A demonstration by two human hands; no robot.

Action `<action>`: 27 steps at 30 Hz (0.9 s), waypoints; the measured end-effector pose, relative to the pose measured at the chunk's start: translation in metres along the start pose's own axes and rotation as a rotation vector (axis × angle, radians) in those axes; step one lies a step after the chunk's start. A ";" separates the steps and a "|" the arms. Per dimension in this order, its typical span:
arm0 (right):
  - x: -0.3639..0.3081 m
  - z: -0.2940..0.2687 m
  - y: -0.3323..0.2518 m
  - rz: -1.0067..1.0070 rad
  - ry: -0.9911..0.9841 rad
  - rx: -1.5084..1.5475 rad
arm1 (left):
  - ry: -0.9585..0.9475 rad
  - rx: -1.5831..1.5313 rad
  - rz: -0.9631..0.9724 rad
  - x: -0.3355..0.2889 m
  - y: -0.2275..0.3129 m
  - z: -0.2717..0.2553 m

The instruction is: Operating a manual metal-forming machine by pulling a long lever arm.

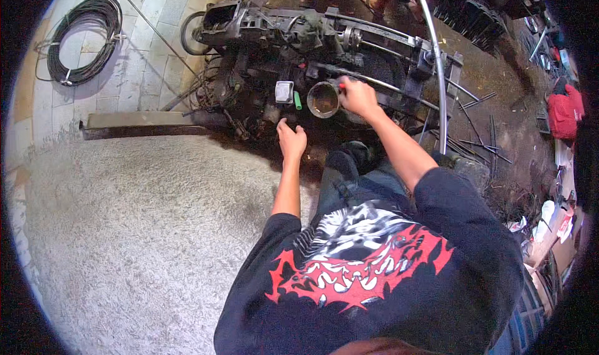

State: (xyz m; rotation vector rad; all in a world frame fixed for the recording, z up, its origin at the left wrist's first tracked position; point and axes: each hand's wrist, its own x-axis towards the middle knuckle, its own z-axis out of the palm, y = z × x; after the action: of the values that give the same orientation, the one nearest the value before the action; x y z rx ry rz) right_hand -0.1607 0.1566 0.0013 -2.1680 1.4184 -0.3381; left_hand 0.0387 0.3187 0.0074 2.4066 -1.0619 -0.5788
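A round metal tin with brownish contents stands in front of me on the dark greasy machine. My right hand is closed beside the tin's right rim, on a small red-ended thing; the rest of that thing is hidden by my fingers. Lower and to the left, my left hand holds nothing that I can see, its thumb apart from its fingers. Just beyond it lie a small pale square container and a short green cylinder.
A long shiny metal tube slants past on the right. Thin rods lie on the dark floor. At the far left is a coil of black cable, near a flat beam. Another person's foot shows at the top.
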 end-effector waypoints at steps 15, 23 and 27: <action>-0.039 0.057 -0.057 0.165 0.277 0.379 | -0.338 0.319 0.391 0.094 0.007 0.010; -0.060 0.059 -0.083 0.245 0.428 0.249 | -0.508 0.296 0.473 0.121 0.004 -0.017; -0.060 0.053 -0.085 0.252 0.374 0.212 | -0.502 0.277 0.463 0.126 0.011 -0.020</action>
State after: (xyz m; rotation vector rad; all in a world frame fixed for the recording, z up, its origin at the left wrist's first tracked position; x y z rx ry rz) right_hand -0.0948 0.2527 0.0083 -1.7919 1.7453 -0.7920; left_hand 0.1212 0.2204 0.0051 2.1552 -1.9543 -0.9389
